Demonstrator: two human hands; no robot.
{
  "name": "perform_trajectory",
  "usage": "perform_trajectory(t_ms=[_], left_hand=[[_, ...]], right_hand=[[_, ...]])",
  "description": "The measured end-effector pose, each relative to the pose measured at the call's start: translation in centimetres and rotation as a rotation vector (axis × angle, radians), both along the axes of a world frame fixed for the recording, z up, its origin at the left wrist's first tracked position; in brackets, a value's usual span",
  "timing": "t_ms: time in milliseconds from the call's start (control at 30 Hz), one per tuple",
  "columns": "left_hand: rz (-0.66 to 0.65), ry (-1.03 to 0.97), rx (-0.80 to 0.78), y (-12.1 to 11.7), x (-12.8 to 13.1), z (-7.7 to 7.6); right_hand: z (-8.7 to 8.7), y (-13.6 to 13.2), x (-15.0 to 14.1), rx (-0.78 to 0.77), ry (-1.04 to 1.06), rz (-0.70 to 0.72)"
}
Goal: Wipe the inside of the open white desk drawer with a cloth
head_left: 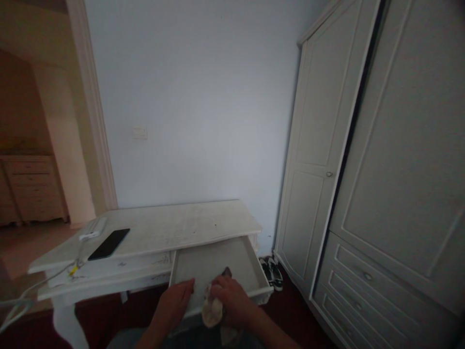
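Legible text: none. Smartphone (109,244) on the desk (181,220): dark face, no characters made out. Yellow piece on the cable (54,277) (small, blurred): unreadable. Black-and-white sneakers (277,278): no brand legible.

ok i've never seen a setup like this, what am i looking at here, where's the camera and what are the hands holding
There's no machine here: these are a person's bare hands, filmed by a single camera worn on the head, looking forward and down. In front is a white desk with its drawer pulled open. On the desktop, toward the left, lie a dark flat device and a small white item. The right hand has its fingers closed on what looks like a pale cloth, over the drawer's front. The left hand is by the drawer's front left corner; whether it touches it, I can't tell.
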State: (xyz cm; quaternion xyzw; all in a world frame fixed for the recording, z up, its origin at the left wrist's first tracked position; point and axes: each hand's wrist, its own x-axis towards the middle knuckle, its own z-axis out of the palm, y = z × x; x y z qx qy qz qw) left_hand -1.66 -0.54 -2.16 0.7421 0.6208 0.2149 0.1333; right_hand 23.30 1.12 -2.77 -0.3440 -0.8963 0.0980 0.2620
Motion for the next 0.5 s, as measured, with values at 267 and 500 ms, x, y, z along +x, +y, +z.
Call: perform_trajectory(t_ms=[267, 500], left_hand=[[0.007, 0.021, -0.014, -0.3, 0.3, 0.2], [0.001, 0.013, -0.028, -0.4, 0.1, 0.0]], right_hand=[[1.8, -1.7, 11.4, 0.011, 0.056, -0.257], [0.8, 0.0, 9.8, 0.193, 0.525, -0.519]])
